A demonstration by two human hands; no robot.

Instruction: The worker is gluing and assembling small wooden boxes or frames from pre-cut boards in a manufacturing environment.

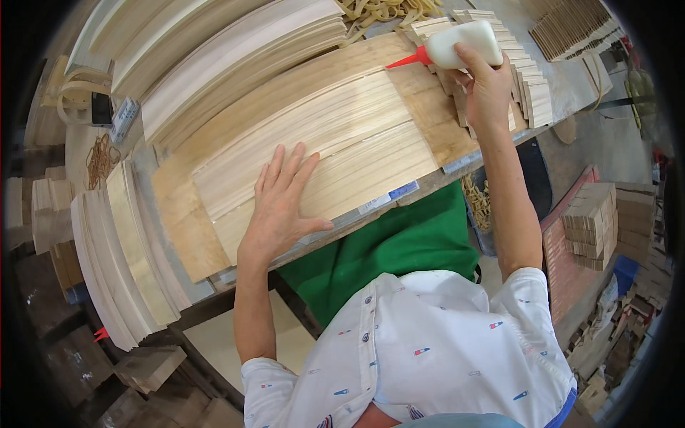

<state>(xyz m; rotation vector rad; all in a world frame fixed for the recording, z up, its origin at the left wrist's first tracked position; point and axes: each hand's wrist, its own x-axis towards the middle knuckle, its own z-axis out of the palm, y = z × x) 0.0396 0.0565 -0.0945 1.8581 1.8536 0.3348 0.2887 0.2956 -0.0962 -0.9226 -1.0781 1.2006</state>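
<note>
My right hand [489,89] grips a white squeeze bottle [465,46] with a red pointed nozzle, tilted on its side. The nozzle's tip points left, at the far right corner of some thin pale wood strips [371,107] laid side by side. Whether the tip touches the wood I cannot tell. My left hand [280,203] lies flat on the strips with its fingers spread and thumb out toward the near edge. Under the strips is a wider plywood board [175,214] on the workbench.
Long stacks of pale boards [242,57] stand along the far side, with more upright boards [118,264] at the left. Short wood pieces [531,93] lie at the right. Rubber bands [389,11] are heaped at the back. Bundled blocks [592,217] sit lower right.
</note>
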